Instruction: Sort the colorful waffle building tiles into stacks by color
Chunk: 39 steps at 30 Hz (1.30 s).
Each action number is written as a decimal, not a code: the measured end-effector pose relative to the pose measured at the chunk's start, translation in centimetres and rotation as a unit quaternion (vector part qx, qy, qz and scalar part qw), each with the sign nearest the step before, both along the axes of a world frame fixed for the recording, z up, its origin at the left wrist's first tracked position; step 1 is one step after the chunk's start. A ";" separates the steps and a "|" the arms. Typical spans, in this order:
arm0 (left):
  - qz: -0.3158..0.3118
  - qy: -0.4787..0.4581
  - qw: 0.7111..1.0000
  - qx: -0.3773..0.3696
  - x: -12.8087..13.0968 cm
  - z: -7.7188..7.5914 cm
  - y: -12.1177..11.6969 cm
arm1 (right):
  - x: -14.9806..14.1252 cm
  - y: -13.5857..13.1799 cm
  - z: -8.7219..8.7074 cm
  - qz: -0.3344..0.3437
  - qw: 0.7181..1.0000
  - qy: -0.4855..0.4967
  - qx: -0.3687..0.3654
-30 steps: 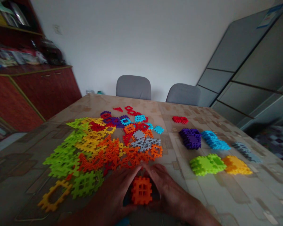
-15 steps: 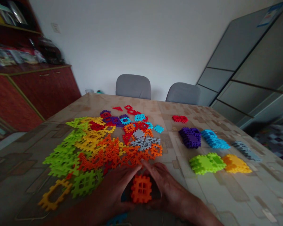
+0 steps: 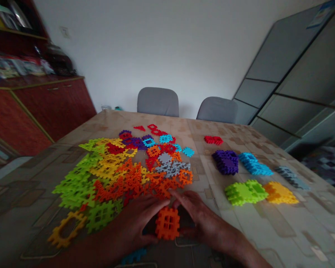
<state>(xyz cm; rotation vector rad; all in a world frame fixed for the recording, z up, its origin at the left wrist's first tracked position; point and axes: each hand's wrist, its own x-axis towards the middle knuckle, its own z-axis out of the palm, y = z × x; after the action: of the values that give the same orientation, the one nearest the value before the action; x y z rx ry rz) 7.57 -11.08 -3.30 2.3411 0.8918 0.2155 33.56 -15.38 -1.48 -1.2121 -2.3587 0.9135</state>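
Observation:
At the near edge, in the head view, an orange interlocking window block [image 3: 168,223] with toothed edges sits between my hands. It looks thick, perhaps several stacked pieces. My left hand [image 3: 139,219] grips it from the left, fingertips at its far edge and thumb at its lower left corner. From the right, my right hand [image 3: 197,214] curls round it, fingers at the far side and thumb by the lower right corner. Just beyond the fingertips lie loose orange pieces [image 3: 164,186]. Part of a blue piece [image 3: 135,256] shows below my left wrist.
A spread of loose pieces in green [image 3: 75,186], yellow [image 3: 107,163], red, purple, blue and grey [image 3: 173,169] covers the table's left and middle. Sorted stacks stand right: red [image 3: 213,140], purple [image 3: 226,162], blue [image 3: 255,164], grey [image 3: 292,176], green [image 3: 245,192], yellow [image 3: 280,192].
My right hand has shifted slightly right, opening a wider gap beside the orange window block. My left hand and the block stay nearly in place. The view has tilted very slightly.

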 end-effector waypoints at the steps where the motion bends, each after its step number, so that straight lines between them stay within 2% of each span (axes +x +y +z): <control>1: -0.001 -0.003 1.000 -0.004 0.0 0.1 0.0 | 0.0 -0.1 0.2 -0.001 1.000 -0.003 -0.006; 7: 0.013 -0.020 0.999 -0.043 -1.0 0.4 0.4 | -1.1 -0.5 0.5 -0.023 0.999 -0.031 -0.014; 16: 0.023 -0.031 0.998 -0.042 -0.9 0.5 0.5 | -2.9 -0.7 -1.8 -0.038 0.997 -0.004 0.074; 19: 0.034 -0.007 0.999 -0.040 -0.7 0.6 0.3 | -2.5 -0.5 -1.7 -0.049 0.997 0.011 0.058; 22: 0.041 0.003 0.999 -0.034 -0.5 0.7 0.2 | -1.2 -0.2 -0.9 -0.096 0.995 0.019 0.028; 27: 0.033 -0.008 0.999 -0.033 0.1 0.7 0.1 | 1.4 0.4 0.0 -0.144 0.987 0.048 0.060; 31: 0.045 -0.014 0.998 -0.032 0.4 -0.1 -0.2 | 1.6 0.2 -0.2 -0.126 0.989 0.035 0.065; 34: 0.058 -0.022 0.998 -0.029 0.2 -0.5 -0.1 | 0.8 0.0 -0.4 -0.096 0.994 0.020 0.041; 39: 0.031 -0.054 0.994 -0.086 -0.9 0.5 0.6 | -0.7 -0.2 -0.4 -0.035 0.999 0.005 0.029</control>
<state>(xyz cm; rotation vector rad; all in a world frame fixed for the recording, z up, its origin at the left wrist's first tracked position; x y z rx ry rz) 6.63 -10.49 -2.75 2.1248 0.8947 0.2775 32.82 -15.58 -1.93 -1.2559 -2.3039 0.8199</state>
